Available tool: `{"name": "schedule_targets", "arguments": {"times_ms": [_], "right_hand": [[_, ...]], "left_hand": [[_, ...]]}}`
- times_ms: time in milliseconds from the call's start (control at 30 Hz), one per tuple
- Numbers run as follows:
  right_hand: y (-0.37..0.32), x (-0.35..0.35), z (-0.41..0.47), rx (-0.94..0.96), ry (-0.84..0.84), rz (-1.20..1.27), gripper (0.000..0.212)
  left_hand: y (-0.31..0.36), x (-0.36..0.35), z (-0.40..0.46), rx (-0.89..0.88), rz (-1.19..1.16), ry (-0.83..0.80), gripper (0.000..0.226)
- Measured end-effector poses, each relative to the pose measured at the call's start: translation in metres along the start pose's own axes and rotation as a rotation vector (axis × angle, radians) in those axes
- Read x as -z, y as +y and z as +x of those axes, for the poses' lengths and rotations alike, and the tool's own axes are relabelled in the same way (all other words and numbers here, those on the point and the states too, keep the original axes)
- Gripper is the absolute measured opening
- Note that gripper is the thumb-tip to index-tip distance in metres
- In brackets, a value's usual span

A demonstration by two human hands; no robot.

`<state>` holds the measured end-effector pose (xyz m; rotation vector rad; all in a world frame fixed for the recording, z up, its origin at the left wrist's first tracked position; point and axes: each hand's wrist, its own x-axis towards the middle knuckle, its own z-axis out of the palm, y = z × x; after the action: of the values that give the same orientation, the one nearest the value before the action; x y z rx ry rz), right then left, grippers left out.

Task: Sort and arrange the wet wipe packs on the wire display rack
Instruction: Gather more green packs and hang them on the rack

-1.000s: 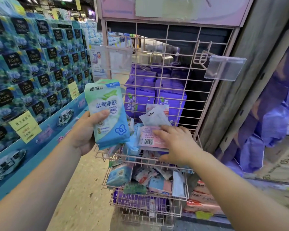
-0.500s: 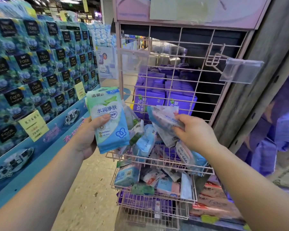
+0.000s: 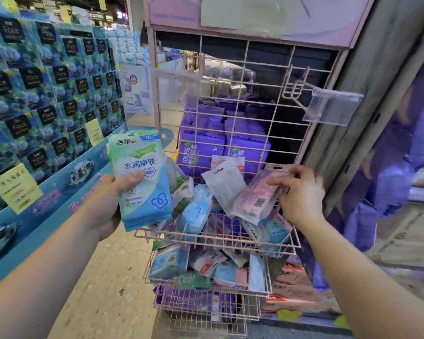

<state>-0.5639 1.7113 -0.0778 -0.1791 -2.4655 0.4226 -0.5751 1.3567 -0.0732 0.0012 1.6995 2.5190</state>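
A pink wire display rack [image 3: 233,77] stands in front of me with tiered baskets. My left hand [image 3: 108,204] grips a small stack of blue-green wet wipe packs [image 3: 142,182], held upright left of the top basket [image 3: 230,243]. My right hand [image 3: 301,192] holds a pink pack [image 3: 255,199] with a barcode, tilted at the basket's right side above the jumble. A white pack [image 3: 222,184] leans beside it. Blue packs [image 3: 194,211] lie mixed in the top basket. The second basket [image 3: 157,280] holds several blue, pink and green packs.
Purple boxes [image 3: 201,148] are stacked behind the rack's grid. A clear tag holder [image 3: 333,108] juts out on a hook at upper right. A wall of blue tissue packs [image 3: 47,89] fills the left. A grey pillar [image 3: 367,94] stands to the right.
My right hand moved from the middle of the top basket to its right side, now holding a pink barcode pack. The left hand keeps its stack in about the same place.
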Motion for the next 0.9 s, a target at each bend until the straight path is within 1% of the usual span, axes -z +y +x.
{"name": "schedule_targets", "arguments": {"times_ms": [33, 67, 133, 167, 233, 267, 300, 333, 367, 400, 433, 467, 500, 533, 600, 633, 667, 733, 767, 800, 833, 900], "right_hand": [[0.005, -0.005, -0.003, 0.015, 0.006, 0.064, 0.043], [0.009, -0.009, -0.005, 0.019, 0.004, 0.121, 0.043], [0.009, -0.010, -0.011, -0.007, -0.042, 0.238, 0.037], [0.007, -0.009, -0.014, -0.035, -0.092, 0.314, 0.035], [0.000, -0.004, -0.017, -0.110, -0.201, 0.448, 0.033], [-0.004, -0.002, -0.018, -0.136, -0.214, 0.486, 0.031], [-0.009, 0.000, -0.019, -0.143, -0.183, 0.503, 0.033], [-0.013, 0.001, -0.019, -0.154, -0.139, 0.500, 0.046], [-0.018, 0.002, -0.018, -0.179, -0.104, 0.506, 0.063], [-0.022, 0.002, -0.017, -0.232, -0.101, 0.522, 0.078], [-0.027, 0.004, -0.014, -0.303, -0.124, 0.561, 0.088], [-0.029, 0.007, -0.011, -0.382, -0.163, 0.632, 0.093], [-0.031, 0.009, -0.007, -0.449, -0.213, 0.735, 0.092], [-0.031, 0.011, -0.003, -0.485, -0.267, 0.845, 0.085], [-0.032, 0.015, 0.003, -0.430, -0.336, 0.955, 0.057], [-0.035, 0.017, 0.005, -0.363, -0.346, 0.967, 0.042], [-0.038, 0.016, 0.008, -0.296, -0.346, 0.963, 0.032], [-0.047, 0.011, 0.011, -0.188, -0.339, 0.916, 0.026], [-0.050, 0.006, 0.013, -0.139, -0.327, 0.846, 0.025], [-0.052, -0.002, 0.014, -0.092, -0.318, 0.741, 0.027], [-0.054, -0.009, 0.014, -0.049, -0.327, 0.626, 0.033], [-0.056, -0.021, 0.011, -0.015, -0.371, 0.454, 0.057]], "left_hand": [[-0.002, -0.003, 0.002, 0.004, 0.012, -0.007, 0.054], [-0.003, -0.007, 0.003, 0.005, 0.026, -0.017, 0.052], [-0.004, -0.012, 0.005, 0.009, 0.044, -0.037, 0.033], [-0.004, -0.014, 0.006, 0.009, 0.041, -0.039, 0.029], [-0.003, -0.018, 0.008, 0.013, 0.043, -0.039, 0.033], [-0.003, -0.020, 0.008, 0.011, 0.041, -0.043, 0.035], [-0.002, -0.020, 0.008, 0.008, 0.037, -0.049, 0.038], [-0.002, -0.021, 0.008, 0.008, 0.036, -0.053, 0.043], [-0.002, -0.022, 0.009, 0.009, 0.039, -0.053, 0.049], [-0.002, -0.022, 0.008, 0.010, 0.040, -0.050, 0.052], [-0.003, -0.022, 0.008, 0.010, 0.043, -0.048, 0.051], [-0.002, -0.022, 0.008, 0.010, 0.044, -0.051, 0.047], [-0.002, -0.022, 0.007, 0.008, 0.042, -0.055, 0.044], [-0.002, -0.022, 0.007, 0.006, 0.038, -0.058, 0.042], [-0.002, -0.022, 0.006, -0.003, 0.037, -0.057, 0.039], [-0.002, -0.022, 0.006, -0.004, 0.034, -0.054, 0.037], [-0.002, -0.021, 0.006, -0.001, 0.032, -0.048, 0.036], [-0.003, -0.021, 0.006, 0.000, 0.040, -0.050, 0.036], [-0.003, -0.020, 0.006, 0.003, 0.043, -0.045, 0.039], [-0.003, -0.020, 0.007, 0.006, 0.044, -0.040, 0.043], [-0.003, -0.019, 0.007, 0.008, 0.043, -0.036, 0.046], [-0.003, -0.018, 0.006, 0.007, 0.037, -0.040, 0.049]]}}
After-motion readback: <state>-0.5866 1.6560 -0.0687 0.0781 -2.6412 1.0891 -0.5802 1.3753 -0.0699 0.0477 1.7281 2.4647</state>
